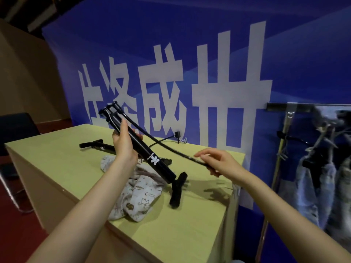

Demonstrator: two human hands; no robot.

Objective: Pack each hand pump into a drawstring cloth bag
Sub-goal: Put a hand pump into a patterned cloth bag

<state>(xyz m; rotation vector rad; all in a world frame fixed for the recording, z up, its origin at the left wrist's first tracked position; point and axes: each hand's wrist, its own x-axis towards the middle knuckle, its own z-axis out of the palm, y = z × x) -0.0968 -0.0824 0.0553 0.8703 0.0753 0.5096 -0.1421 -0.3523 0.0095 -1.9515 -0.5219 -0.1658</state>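
My left hand [124, 144] grips the barrel of a black hand pump [155, 160], held tilted above the table with its T-handle [177, 190] low at the right and its base up at the left. My right hand [218, 162] pinches the pump's black hose [167, 147], which runs from the raised end down to my fingers. Under the pump lies a heap of pale printed drawstring cloth bags [136, 194]. A second black pump [96, 146] lies flat on the table behind my left hand, partly hidden by it.
The yellow-green table [190, 228] has its right edge close to a blue banner wall [209, 54]. A clothes rack with hanging jeans [319, 183] stands at the right. A dark chair [13, 128] stands at the left, over red floor.
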